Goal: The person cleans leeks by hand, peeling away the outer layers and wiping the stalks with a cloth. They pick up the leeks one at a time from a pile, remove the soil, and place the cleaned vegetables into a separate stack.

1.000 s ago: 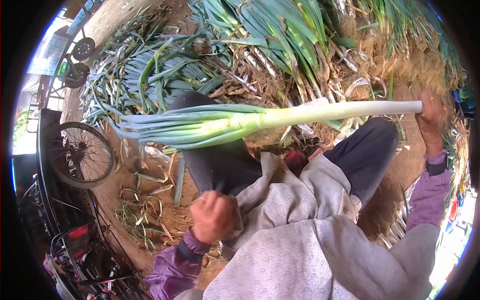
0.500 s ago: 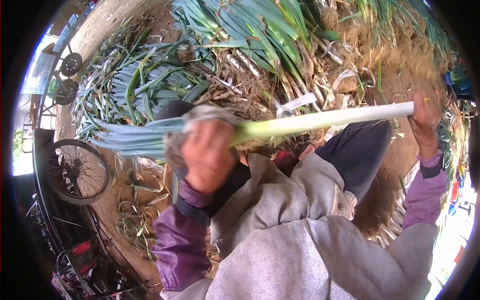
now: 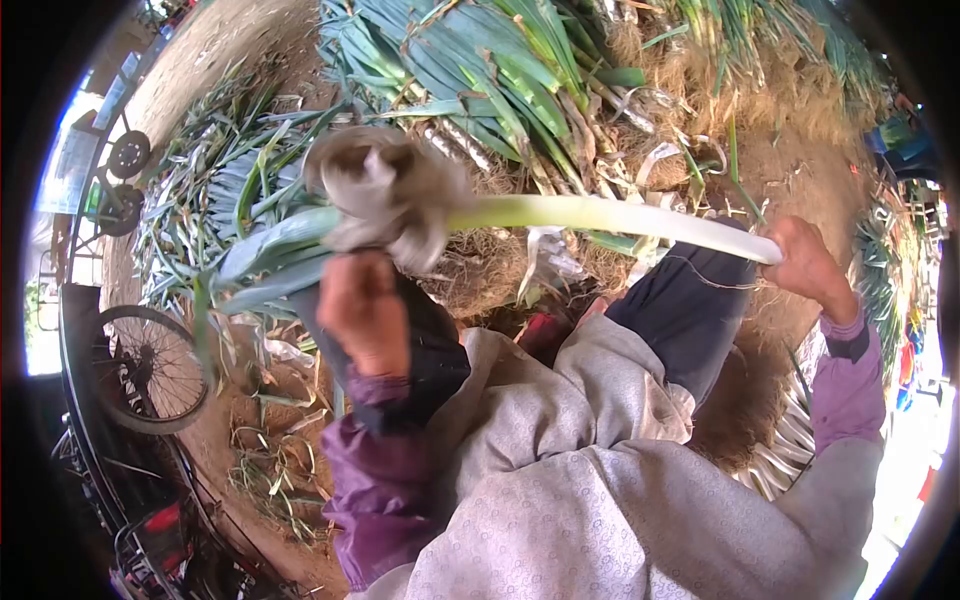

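A long leek (image 3: 610, 214) lies across in front of me, white shaft to the right and blue-green leaves (image 3: 275, 255) to the left. My right hand (image 3: 803, 262) is closed around its white end. Over the leaf end hangs a crumpled grey-brown rag (image 3: 385, 190), smeared by motion. My left hand (image 3: 365, 315), also blurred, is curled just below the rag and appears to grip its lower edge; the fingers are partly hidden. Both hands are above my lap, which a pale grey patterned apron (image 3: 560, 430) covers.
Piles of leeks (image 3: 460, 60) lie ahead, with more at the left (image 3: 235, 195) and upper right. Peeled white stalks (image 3: 785, 455) lie beside my right side. Leaf scraps (image 3: 275, 480) litter the dirt floor. A spoked wheel (image 3: 152, 368) stands at the left.
My left hand has dropped and moved left, off the leek's middle. The rag has bunched up above it. My right hand has moved left and down with the white end.
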